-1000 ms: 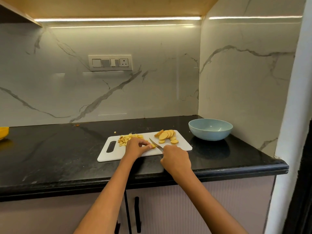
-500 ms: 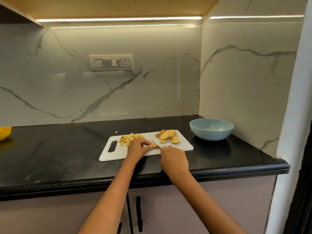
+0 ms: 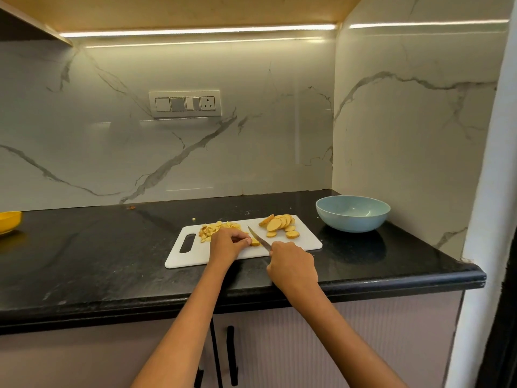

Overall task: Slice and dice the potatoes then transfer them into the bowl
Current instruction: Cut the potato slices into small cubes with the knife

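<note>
A white cutting board point(image 3: 303, 240) lies on the black counter. Round potato slices point(image 3: 279, 224) are fanned at its back right, and a heap of diced potato point(image 3: 216, 228) sits at its back left. My left hand point(image 3: 228, 243) pinches a potato piece point(image 3: 255, 242) in the board's middle. My right hand point(image 3: 292, 266) grips the knife point(image 3: 258, 239) by its handle, the blade pointing back-left with its tip just right of that piece. The light blue bowl point(image 3: 353, 212) stands to the right of the board with nothing visible inside.
A yellow dish point(image 3: 9, 221) sits at the counter's far left edge. One stray potato cube point(image 3: 193, 219) lies behind the board. Marble walls close off the back and the right side. A switch panel point(image 3: 184, 104) is on the back wall. Cabinet doors are below.
The knife dipped onto the held potato piece half a second ago and now shows its blade raised again. Both hands stay at the board's middle.
</note>
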The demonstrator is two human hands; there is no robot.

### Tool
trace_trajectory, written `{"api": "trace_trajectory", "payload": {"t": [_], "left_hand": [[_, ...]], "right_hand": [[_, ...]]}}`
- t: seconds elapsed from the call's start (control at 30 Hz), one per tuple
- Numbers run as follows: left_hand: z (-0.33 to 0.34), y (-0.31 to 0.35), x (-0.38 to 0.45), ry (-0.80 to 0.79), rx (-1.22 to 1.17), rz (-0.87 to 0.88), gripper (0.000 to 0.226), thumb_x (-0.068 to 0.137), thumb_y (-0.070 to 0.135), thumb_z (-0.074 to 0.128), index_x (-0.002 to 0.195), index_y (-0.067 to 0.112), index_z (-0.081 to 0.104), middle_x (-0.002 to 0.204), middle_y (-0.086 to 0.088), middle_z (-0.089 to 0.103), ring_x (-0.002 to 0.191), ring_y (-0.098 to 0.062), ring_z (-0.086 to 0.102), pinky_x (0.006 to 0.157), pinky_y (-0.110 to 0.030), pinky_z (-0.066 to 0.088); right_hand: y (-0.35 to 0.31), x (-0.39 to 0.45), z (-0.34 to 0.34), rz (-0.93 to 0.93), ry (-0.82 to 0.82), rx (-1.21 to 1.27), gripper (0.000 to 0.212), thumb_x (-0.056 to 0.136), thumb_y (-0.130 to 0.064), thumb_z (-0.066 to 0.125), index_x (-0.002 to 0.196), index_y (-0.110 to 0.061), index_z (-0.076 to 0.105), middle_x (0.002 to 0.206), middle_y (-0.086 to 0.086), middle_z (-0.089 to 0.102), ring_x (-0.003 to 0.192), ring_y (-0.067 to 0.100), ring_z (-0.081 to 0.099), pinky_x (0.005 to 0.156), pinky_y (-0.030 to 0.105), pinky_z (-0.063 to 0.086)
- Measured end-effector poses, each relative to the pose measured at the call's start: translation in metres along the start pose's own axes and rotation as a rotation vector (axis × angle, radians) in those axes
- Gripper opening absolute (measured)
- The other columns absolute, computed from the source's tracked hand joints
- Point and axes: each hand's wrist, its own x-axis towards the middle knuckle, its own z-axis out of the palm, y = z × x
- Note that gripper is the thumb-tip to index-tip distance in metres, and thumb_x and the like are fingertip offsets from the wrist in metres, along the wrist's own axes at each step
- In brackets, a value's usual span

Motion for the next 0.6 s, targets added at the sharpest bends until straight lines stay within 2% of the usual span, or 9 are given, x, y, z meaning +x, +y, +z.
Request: {"api": "trace_trajectory", "payload": {"t": [0.33,0.6], "left_hand": [[0.0012,-0.0031,0.0054,-0.026,0.005,-0.044,0.019,0.08,0.016,0.071,0.096,0.007,0.073,0.099,-0.009,0.071,0.094,-0.016,0.06,0.078,-0.023,0.043],[0.0016,-0.0047,0.0067,-0.039,-0.007,-0.04,0.02,0.08,0.016,0.071,0.097,0.006,0.073,0.099,-0.009,0.071,0.091,-0.013,0.058,0.078,-0.023,0.043]], "right_hand": [[0.0013,-0.0016,-0.0014,-0.064,0.012,-0.053,0.027,0.095,-0.022,0.049,0.119,-0.011,0.053,0.109,0.008,0.061,0.094,0.02,0.06,0.077,0.028,0.045],[0.0005,-0.0023,0.0013,-0.092,0.032,-0.077,0.026,0.096,-0.022,0.05,0.119,-0.01,0.053,0.108,0.008,0.061,0.093,0.018,0.061,0.077,0.026,0.045]]}}
